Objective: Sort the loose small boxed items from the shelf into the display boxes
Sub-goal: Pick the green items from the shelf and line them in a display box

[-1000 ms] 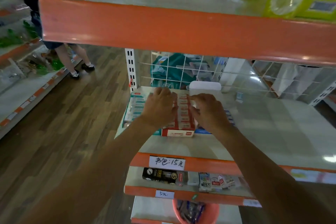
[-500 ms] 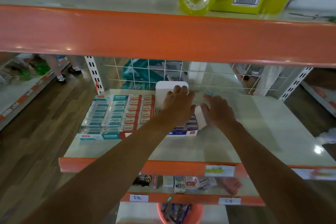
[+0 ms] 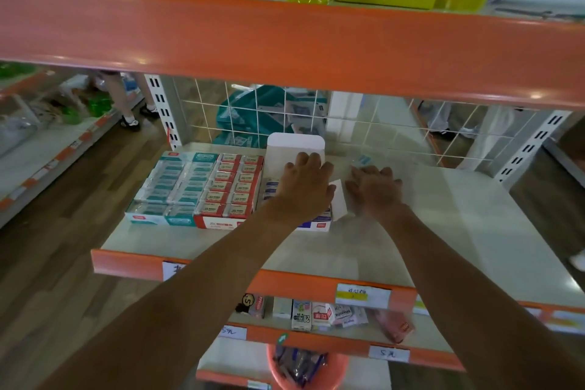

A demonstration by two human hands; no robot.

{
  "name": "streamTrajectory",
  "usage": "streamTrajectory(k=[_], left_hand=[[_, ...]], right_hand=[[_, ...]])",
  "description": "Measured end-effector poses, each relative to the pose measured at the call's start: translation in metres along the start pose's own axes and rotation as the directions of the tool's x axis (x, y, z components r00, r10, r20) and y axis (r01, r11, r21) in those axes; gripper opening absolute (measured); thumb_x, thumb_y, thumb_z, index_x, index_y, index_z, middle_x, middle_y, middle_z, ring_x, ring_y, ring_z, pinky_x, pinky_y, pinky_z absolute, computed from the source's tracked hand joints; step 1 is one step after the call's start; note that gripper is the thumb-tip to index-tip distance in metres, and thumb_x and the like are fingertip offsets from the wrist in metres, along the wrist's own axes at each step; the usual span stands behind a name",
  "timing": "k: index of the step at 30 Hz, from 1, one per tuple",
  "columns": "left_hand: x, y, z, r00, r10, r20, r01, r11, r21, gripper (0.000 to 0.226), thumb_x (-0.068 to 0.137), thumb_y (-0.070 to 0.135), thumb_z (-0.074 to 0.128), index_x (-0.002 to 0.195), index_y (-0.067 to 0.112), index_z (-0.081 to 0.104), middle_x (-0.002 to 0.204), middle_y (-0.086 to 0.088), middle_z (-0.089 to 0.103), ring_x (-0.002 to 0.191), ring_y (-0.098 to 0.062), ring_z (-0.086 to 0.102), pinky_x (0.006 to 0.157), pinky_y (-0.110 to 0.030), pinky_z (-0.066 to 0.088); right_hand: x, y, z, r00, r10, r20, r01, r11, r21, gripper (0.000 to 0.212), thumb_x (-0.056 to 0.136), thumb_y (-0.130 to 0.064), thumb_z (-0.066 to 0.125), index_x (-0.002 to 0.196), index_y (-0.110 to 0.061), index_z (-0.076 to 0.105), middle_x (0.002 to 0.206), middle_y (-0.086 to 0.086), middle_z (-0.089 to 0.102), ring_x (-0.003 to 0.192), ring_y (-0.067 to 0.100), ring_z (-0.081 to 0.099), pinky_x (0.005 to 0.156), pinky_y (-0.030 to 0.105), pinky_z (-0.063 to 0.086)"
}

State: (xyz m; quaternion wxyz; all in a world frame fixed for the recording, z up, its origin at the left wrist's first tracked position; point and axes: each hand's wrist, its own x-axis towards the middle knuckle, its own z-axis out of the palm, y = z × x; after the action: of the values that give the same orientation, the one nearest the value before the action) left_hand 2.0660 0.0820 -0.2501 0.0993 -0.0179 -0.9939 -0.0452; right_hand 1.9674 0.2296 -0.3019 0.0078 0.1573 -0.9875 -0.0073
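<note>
Teal display box and red display box look full. Left hand lies spread, palm down, on the blue display box; right hand, fingers loosely spread, rests at its 3 o'clock. One loose small box remains on the shelf, at 12 o'clock of the right hand.

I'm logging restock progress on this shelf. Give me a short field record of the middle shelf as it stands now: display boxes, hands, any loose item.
display boxes: teal box, red box, blue box, side by side
left hand: flat over the blue box, under its raised white flap
right hand: on the shelf beside that box
loose item: one small teal-marked piece near the back, blurred
held items: cannot tell
</note>
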Motion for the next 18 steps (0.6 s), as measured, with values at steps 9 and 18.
streamTrajectory(k=[9,18], left_hand=[[-0.012,-0.008,-0.008,0.999,-0.020,-0.037,0.017,0.998,-0.060,0.036,0.097,0.039,0.044,0.125,0.017,0.049,0.127,-0.006,0.048,0.116,-0.024,0.043,0.101,-0.040,0.040],[-0.017,-0.011,-0.012,0.997,-0.013,-0.071,0.005,0.993,-0.115,0.033,0.097,0.038,0.045,0.122,0.018,0.050,0.125,-0.004,0.050,0.114,-0.022,0.045,0.097,-0.037,0.041]], right_hand=[[0.017,-0.004,-0.012,0.997,0.063,0.042,-0.065,0.997,0.048,0.047,0.099,-0.044,0.037,0.145,-0.035,0.032,0.135,0.014,0.041,0.119,0.033,0.040,0.095,0.046,0.037],[-0.010,0.000,-0.003,0.988,0.038,-0.146,-0.025,0.996,0.088,0.030,0.096,-0.034,0.048,0.120,-0.017,0.055,0.113,0.014,0.057,0.105,0.034,0.051,0.081,0.040,0.043]])
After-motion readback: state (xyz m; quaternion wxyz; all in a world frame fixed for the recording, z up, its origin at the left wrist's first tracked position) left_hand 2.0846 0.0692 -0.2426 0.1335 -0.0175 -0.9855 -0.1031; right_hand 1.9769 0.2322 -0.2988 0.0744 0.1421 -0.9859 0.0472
